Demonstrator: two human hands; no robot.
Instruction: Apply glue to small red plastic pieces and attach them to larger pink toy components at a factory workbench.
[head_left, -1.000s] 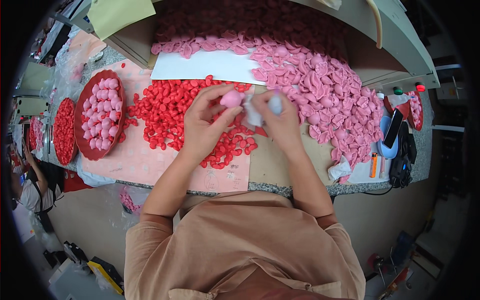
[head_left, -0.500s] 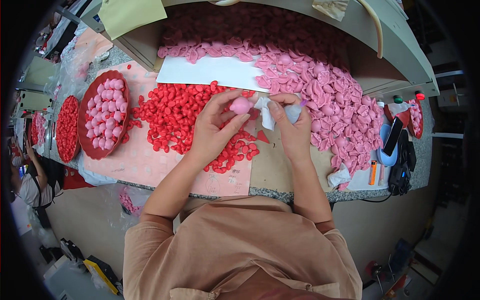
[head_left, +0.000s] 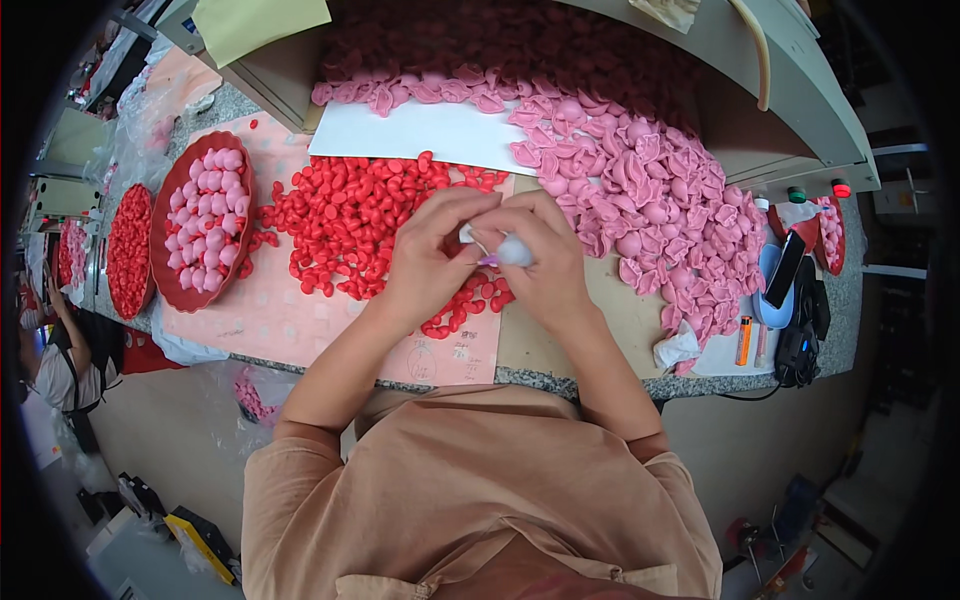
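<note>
My left hand [head_left: 430,255] is curled closed at the middle of the bench; the pink round piece it held half a second ago is now hidden by the fingers. Right up against it, my right hand [head_left: 545,265] is closed around a small whitish squeeze bottle [head_left: 515,251]. The bottle's purple tip [head_left: 488,261] points toward the left fingers. A bit of white tissue [head_left: 467,233] shows between the hands. Beneath and left of them spreads a heap of glossy red pieces [head_left: 345,220]. Pink frilled shell-like pieces [head_left: 650,200] are heaped to the right.
A red scalloped tray [head_left: 200,298] at left bears pink pieces with red parts; a second tray [head_left: 130,255] of red pieces stands beyond it. A grey box-like housing [head_left: 800,110] arches over the back. At right lie a phone [head_left: 785,270], an orange lighter [head_left: 744,341] and crumpled tissue [head_left: 678,347].
My right hand has moved left to meet my left hand, turning the bottle so its purple tip points left. The pink round piece has gone out of sight behind the fingers.
</note>
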